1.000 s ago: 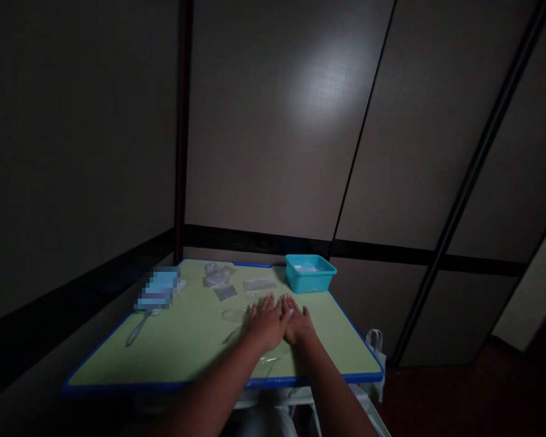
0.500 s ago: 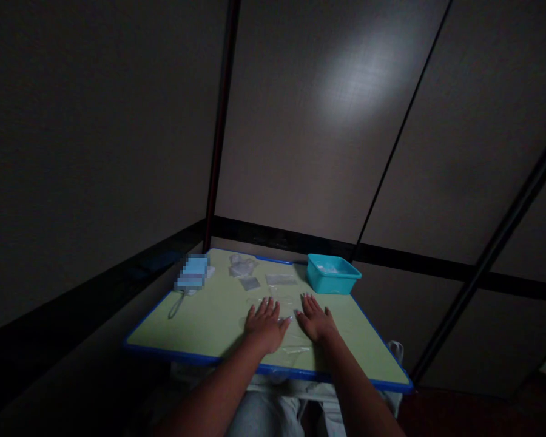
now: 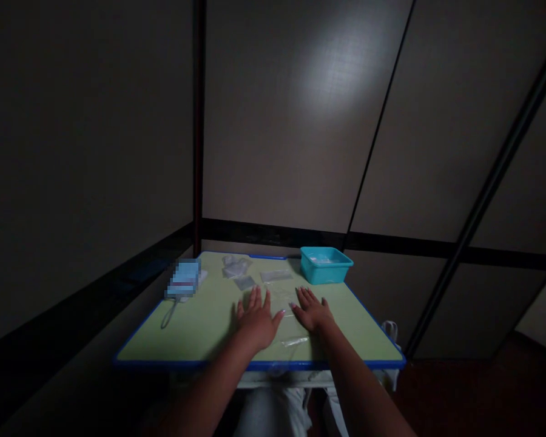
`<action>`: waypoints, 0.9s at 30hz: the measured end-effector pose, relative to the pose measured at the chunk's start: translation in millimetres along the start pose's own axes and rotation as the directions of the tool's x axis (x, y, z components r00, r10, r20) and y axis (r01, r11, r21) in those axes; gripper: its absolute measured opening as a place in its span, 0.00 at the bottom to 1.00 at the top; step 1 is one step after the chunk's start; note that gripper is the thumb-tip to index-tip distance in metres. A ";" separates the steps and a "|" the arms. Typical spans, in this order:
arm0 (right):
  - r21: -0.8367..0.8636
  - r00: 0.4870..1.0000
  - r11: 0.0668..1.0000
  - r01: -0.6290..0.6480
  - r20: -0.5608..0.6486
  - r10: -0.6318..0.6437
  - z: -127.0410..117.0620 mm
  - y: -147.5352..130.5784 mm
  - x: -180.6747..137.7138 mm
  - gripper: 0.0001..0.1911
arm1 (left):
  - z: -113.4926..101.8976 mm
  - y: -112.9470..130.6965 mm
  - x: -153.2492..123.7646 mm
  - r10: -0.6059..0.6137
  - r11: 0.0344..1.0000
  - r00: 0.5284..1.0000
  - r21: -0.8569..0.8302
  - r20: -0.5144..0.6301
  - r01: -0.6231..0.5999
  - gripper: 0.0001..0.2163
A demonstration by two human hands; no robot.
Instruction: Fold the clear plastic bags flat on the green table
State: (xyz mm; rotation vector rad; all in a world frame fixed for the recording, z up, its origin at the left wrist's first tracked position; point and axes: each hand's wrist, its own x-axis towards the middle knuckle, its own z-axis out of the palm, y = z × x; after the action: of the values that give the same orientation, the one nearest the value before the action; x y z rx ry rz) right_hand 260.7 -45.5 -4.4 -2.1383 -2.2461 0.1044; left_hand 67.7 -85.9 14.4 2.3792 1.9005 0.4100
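Left hand (image 3: pixel 256 325), right hand (image 3: pixel 315 314): both bare, forearms (image 3: pixel 230 371) too, as far as visible. Nails (image 3: pixel 283 311) pale, glossy; polish or not, can't tell. Legwear (image 3: pixel 270 411) light grey, partly shadowed; cut unclear.

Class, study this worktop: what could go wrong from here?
1. The clear plastic between the left hand and right hand shows faintly against the pale green tabletop, so a crease might be missed.
2. That plastic seems to reach the near edge, so a brushing forearm might drag it.
3. The teal plastic basin stands close to the tabletop's right edge; a knock could push it off.
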 end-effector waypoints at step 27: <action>0.236 0.993 0.964 -0.119 0.042 0.112 -3.3 13.4 7.0 0.34 | -3.4 -43.4 -7.0 0.124 0.992 0.972 -0.020 0.198 -0.122 0.38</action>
State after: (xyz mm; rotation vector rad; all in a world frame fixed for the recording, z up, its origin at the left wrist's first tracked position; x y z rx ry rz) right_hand 274.0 -37.8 -2.2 -2.1478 -2.0019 0.3896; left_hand 24.4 -82.8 7.1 2.4369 1.6697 0.1769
